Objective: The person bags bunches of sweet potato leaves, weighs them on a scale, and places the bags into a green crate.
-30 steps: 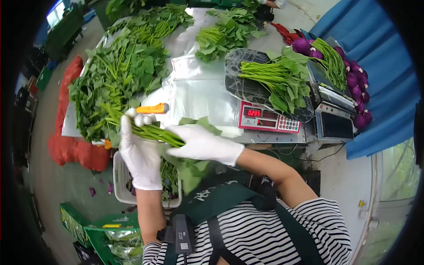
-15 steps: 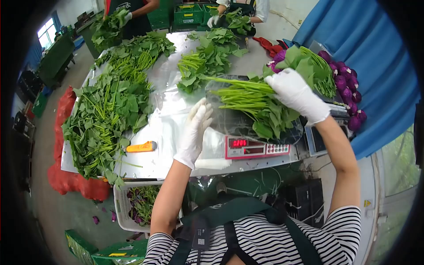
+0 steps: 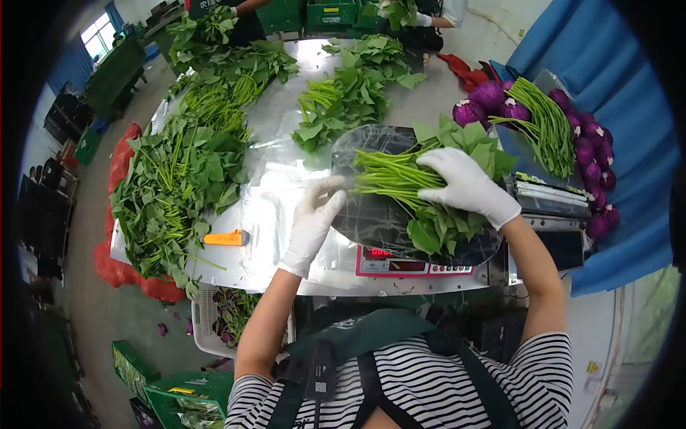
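Note:
On the dark scale pan, wrapped in clear film, lies a bunch of leafy greens with its stem ends pointing left. My right hand, in a white glove, grips the bunch from above, thumb and fingers on either side of the stems. Leaves stick out behind and below that hand. My left hand, also gloved, is at the pan's left edge with thumb and fingers apart and nothing between them. Below the pan shows the pink-framed scale panel with lit red digits, partly covered.
Heaps of greens cover the table's left side; another pile lies behind the pan. An orange cutter rests left of my hand. Trimmed stems and purple onions are at right. Two people work across the table.
My right hand has come down and left onto the bunch, and more leaves now lie behind it on the pan. My left hand stays by the pan's edge. The view has shifted slightly.

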The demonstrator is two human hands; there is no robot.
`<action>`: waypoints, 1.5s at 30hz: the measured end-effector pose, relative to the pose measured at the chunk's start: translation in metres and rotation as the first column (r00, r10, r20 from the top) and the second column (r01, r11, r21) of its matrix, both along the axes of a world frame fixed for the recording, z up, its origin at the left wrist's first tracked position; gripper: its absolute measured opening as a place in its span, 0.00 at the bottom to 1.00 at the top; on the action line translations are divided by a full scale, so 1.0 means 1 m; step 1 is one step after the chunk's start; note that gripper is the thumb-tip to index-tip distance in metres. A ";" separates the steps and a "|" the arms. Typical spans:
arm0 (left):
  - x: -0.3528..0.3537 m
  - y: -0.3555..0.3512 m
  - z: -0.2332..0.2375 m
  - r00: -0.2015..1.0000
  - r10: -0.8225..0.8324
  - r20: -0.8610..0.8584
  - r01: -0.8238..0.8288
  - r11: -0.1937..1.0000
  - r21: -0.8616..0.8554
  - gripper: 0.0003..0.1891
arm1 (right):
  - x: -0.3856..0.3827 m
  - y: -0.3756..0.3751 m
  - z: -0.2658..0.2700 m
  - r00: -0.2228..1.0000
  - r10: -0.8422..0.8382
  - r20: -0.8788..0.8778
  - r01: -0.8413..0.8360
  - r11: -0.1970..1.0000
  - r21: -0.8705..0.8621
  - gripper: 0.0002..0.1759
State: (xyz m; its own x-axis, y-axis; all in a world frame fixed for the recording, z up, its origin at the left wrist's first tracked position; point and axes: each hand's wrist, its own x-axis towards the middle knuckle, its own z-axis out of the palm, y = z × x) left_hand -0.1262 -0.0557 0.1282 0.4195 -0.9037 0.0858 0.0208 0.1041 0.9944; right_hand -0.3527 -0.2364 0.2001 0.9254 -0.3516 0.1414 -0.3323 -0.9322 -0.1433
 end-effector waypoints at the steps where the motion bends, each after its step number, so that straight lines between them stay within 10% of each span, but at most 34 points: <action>1: 0.002 -0.004 0.001 0.995 -0.012 0.101 0.015 0.999 -0.029 0.16 | 0.000 0.007 0.011 0.995 -0.004 0.096 0.003 1.000 0.012 0.28; 10: 0.025 -0.035 0.009 0.942 -0.045 0.332 0.098 0.984 -0.146 0.14 | -0.002 0.088 0.078 0.936 -0.167 0.310 0.186 0.982 -0.031 0.24; 24: 0.027 -0.047 0.023 0.697 0.040 0.716 0.223 0.937 -0.270 0.11 | 0.006 0.117 -0.028 0.918 -0.377 -0.121 0.318 0.886 -0.338 0.44; 35: -0.009 -0.110 -0.001 0.410 0.029 0.911 0.184 0.976 -0.114 0.08 | -0.001 0.103 -0.056 0.948 -0.316 0.041 0.297 0.829 -0.473 0.07; 45: -0.004 -0.122 -0.028 0.821 -0.161 0.548 0.166 0.985 0.042 0.07 | -0.005 0.086 -0.033 0.935 -0.347 0.077 0.336 0.791 -0.511 0.12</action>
State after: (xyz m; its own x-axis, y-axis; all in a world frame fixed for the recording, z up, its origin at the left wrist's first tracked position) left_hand -0.1302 -0.1779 0.1001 0.1478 -0.9531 0.2640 -0.5095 0.1555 0.8463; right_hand -0.3575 -0.1504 0.1667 0.7633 -0.5279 0.3724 -0.6403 -0.6945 0.3282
